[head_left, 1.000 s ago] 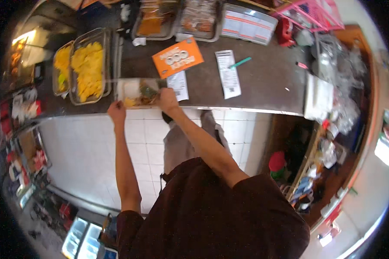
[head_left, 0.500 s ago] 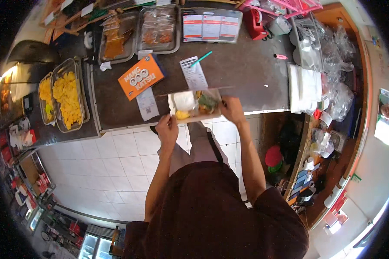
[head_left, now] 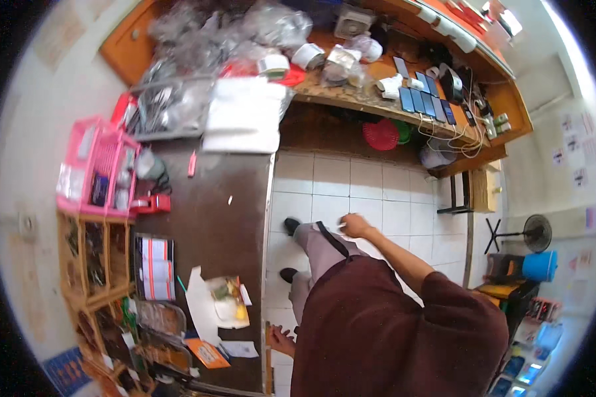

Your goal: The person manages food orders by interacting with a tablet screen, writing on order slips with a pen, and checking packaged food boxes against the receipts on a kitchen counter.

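Observation:
My left hand [head_left: 283, 341] is low beside the counter edge, fingers apart and holding nothing. My right hand [head_left: 356, 226] hangs out over the tiled floor by my leg; its fingers look curled, but blur hides whether anything is in them. On the counter [head_left: 228, 231] lies an open takeaway box [head_left: 202, 308] with its white lid flap spread out. Inside are yellow food [head_left: 240, 309] and some green and brown food [head_left: 226, 290]. An orange printed card or carton [head_left: 207, 353] and a paper slip [head_left: 240, 349] lie beside it.
A white stack of bags or sheets [head_left: 243, 116] sits at the counter's far end, near a grey tray [head_left: 172, 109]. A pink basket [head_left: 99, 165] stands along the wall. Several phones [head_left: 427, 104] lie on a wooden shelf. A stand fan [head_left: 537, 233] is at the right.
The food box has gone from both hands onto the counter and stands open there. My view and body have turned to the right, and both hands have come away from the box.

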A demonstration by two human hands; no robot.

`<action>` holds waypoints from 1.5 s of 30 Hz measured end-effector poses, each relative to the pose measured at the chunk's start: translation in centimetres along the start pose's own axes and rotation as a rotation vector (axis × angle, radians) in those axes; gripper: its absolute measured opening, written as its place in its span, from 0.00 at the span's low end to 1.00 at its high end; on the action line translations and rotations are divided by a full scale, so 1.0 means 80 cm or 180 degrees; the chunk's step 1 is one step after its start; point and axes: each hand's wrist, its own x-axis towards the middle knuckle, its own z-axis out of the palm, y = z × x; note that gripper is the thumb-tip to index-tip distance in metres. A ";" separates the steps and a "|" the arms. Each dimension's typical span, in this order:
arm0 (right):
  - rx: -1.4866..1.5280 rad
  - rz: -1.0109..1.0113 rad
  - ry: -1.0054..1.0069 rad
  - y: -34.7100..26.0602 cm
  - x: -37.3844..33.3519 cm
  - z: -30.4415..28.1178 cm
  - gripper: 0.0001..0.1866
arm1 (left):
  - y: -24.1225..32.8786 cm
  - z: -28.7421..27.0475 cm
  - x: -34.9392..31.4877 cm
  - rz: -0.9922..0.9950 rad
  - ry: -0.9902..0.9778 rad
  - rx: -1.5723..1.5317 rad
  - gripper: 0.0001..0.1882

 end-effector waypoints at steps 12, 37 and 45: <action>0.2933 0.1637 0.1408 0.284 0.160 -0.322 0.14 | 0.209 0.402 0.137 -0.0248 -0.0269 0.0847 0.14; 0.1680 -0.0498 0.2461 0.342 0.482 -0.647 0.23 | 0.244 0.638 0.108 -0.0914 -0.0633 0.2225 0.14; 0.1029 0.2289 0.1918 0.577 0.300 -0.635 0.29 | 0.200 0.623 0.163 -0.0892 -0.1197 0.2461 0.15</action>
